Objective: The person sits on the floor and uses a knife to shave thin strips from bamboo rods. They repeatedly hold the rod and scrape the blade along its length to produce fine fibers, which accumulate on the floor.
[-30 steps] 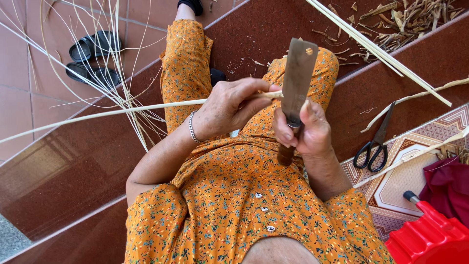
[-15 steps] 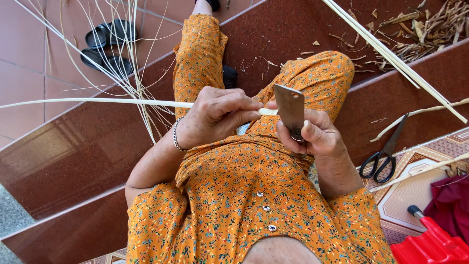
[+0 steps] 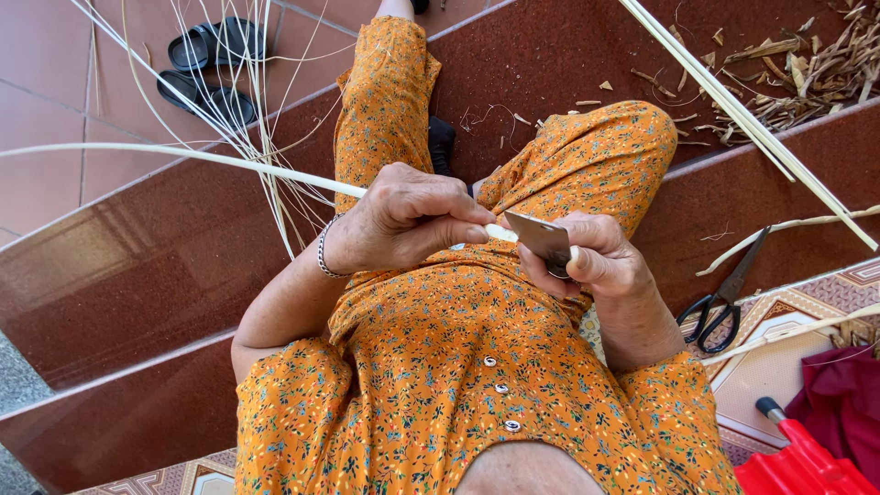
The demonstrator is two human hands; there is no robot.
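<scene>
Meanwhile, the left hand (image 3: pixel 403 215) stayed pinched around the pale cane strip (image 3: pixel 183 156), while the right hand (image 3: pixel 587 261), fist closed on the knife (image 3: pixel 541 240), had tipped its blade flatter than before, over the lap.

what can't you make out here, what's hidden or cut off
- Knife handle: head view, hidden inside the right hand.
- Where blade meets strip: covered by the left hand fingers.
- Strip's far end: runs off the left edge.
- Red plastic thing: cut off by the bottom right corner, kind unclear.
- Dark shoe: mostly behind the left leg.
- Scissors tips: partly crossed by a pale strip.
</scene>
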